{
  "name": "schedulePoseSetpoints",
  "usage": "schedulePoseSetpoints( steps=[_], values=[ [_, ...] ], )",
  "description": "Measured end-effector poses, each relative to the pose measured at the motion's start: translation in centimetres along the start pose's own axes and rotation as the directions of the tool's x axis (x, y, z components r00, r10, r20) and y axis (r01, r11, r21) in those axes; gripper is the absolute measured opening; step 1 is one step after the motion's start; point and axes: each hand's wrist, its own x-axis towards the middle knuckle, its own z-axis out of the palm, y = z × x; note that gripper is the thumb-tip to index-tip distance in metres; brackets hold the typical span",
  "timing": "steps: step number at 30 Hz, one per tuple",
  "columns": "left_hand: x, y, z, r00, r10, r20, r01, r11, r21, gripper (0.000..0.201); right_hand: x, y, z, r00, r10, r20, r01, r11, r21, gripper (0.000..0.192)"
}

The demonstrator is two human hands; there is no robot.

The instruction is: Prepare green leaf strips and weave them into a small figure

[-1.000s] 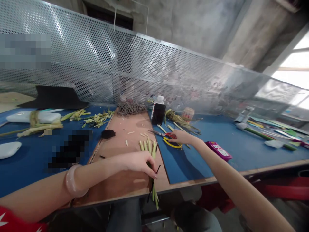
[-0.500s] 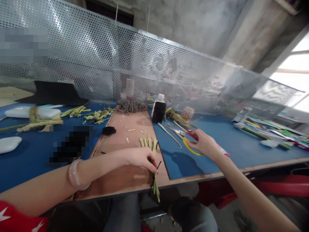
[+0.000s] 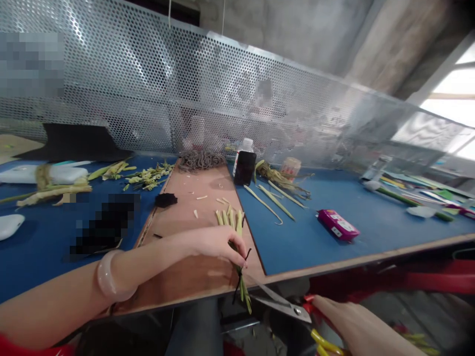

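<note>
Just above the near edge of the bench (image 3: 297,247), in the head view, the fingers (image 3: 237,258) of the left hand (image 3: 220,242) are pinched together around a bundle of pale green stems (image 3: 239,225). The stems' thick ends fan out beyond the knuckles over the brown board (image 3: 193,282); their thin ends jut past the bench edge below the fingertips, with a black tie (image 3: 240,274) around them just under the pinch.

To the right of those fingers, off the front edge, the right hand (image 3: 347,316) grips the scissors (image 3: 297,310) by their red and yellow handles. The blades stand parted, pointing left at the thin ends; whether they touch, I cannot tell.

Right of the left fingers, the board's side edge meets blue bench surface, which runs across to a purple packet (image 3: 337,225), well apart from them and beyond the right hand. Past the pinch lie loose strips (image 3: 276,202), near a bottle (image 3: 245,165). Beyond the left forearm sits a black clump (image 3: 166,200), and grey cord (image 3: 202,161) is heaped at the board's far end, near the perforated screen (image 3: 222,79).
</note>
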Motion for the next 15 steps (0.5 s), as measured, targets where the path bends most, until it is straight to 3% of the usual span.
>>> schedulePoseSetpoints(
  steps=[4,8,12,15],
  values=[
    [0.0,-0.1,0.1,1.0,-0.001,0.0,0.001,1.0,-0.013,0.015,1.2,-1.0,-0.5,0.999,0.014,0.042,-0.013,1.0,-0.018,0.034],
    [0.1,-0.5,0.1,1.0,0.022,0.01,-0.021,0.999,-0.041,0.012,1.8,-1.2,-0.7,0.998,-0.044,-0.04,0.043,0.999,-0.017,0.04],
    [0.1,-0.4,0.1,1.0,0.029,-0.004,-0.029,0.999,-0.024,0.011,2.1,-0.9,-0.4,0.988,-0.081,-0.133,0.09,0.994,0.059,0.029],
    [0.0,-0.1,0.0,1.0,0.007,-0.006,-0.007,1.0,-0.005,0.013,2.5,-0.9,-0.4,0.988,-0.083,-0.129,0.094,0.992,0.085,0.025]
  ],
)
